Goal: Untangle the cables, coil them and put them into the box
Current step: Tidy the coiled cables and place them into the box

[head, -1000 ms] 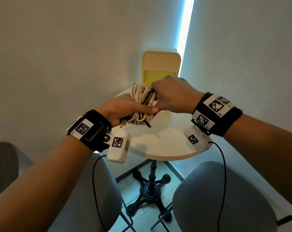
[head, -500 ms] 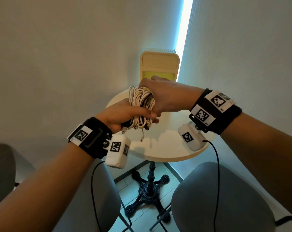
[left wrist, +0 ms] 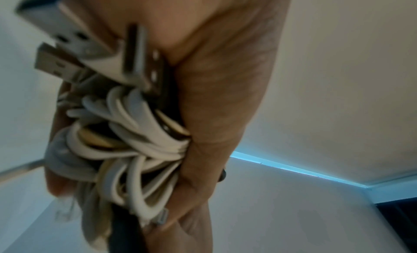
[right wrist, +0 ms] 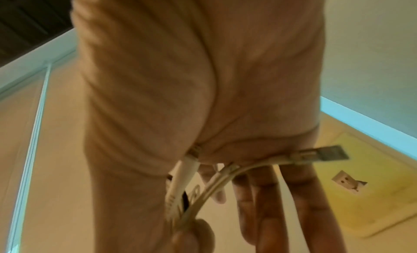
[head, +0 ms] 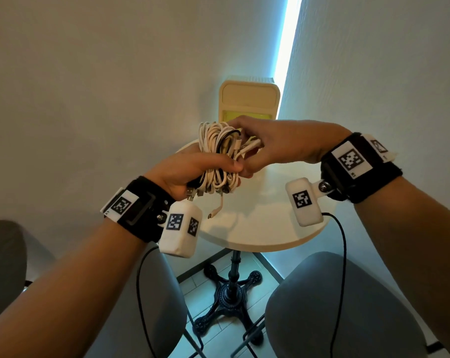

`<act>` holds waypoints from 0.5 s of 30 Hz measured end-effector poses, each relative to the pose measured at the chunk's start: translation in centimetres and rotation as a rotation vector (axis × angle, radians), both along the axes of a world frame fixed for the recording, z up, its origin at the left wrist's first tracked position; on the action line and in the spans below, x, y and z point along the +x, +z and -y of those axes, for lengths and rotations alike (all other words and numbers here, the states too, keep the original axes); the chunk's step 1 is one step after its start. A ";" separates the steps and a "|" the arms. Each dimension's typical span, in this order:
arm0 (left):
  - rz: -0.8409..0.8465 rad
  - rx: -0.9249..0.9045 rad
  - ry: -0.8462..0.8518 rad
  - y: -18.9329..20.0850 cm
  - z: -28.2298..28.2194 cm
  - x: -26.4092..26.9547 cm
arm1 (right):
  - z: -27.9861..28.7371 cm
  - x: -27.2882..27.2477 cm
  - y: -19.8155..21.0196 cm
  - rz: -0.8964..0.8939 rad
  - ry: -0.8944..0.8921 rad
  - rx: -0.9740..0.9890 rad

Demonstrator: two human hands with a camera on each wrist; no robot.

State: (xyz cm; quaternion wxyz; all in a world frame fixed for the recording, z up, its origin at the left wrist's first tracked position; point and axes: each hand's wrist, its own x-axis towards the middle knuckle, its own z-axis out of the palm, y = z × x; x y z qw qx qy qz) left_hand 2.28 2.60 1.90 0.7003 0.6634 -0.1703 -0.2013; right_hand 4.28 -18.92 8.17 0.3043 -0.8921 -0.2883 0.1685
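A thick bundle of white, beige and black cables [head: 220, 156] hangs above the round table. My left hand [head: 193, 171] grips its lower half, fingers wrapped round the coils [left wrist: 135, 146], with USB plugs [left wrist: 74, 48] sticking out near the wrist. My right hand [head: 267, 143] holds the upper strands from the right, and a few cable ends [right wrist: 203, 182] run through its palm past the thumb. One loose plug end [head: 215, 211] dangles below the bundle. The cream box [head: 248, 99] with a yellow inside stands behind the hands at the table's far edge.
The white round table [head: 265, 226] stands on a black pedestal foot [head: 230, 298]. Two grey chairs [head: 335, 306] flank it in front. Walls close in on both sides, with a bright strip in the corner behind the box.
The right hand slid from over the bundle's middle up to its top right strands. A plug end has dropped loose below the bundle. The left hand keeps its grip.
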 end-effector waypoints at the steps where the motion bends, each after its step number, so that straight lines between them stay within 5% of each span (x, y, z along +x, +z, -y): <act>1: -0.012 -0.003 0.026 -0.2 -0.3 0.2 | 0.3 0.1 0.1 -0.029 -0.022 0.059; 4: -0.060 -0.005 0.095 -1.1 -1.2 0.8 | 1.0 0.2 -0.2 -0.053 -0.093 0.208; 13: -0.079 -0.121 0.195 -2.3 -0.5 1.2 | -0.6 0.7 -3.1 0.456 -0.355 0.178; 15: -0.061 -0.086 0.192 -2.4 0.1 0.9 | -1.3 0.7 -3.4 0.427 -0.415 0.298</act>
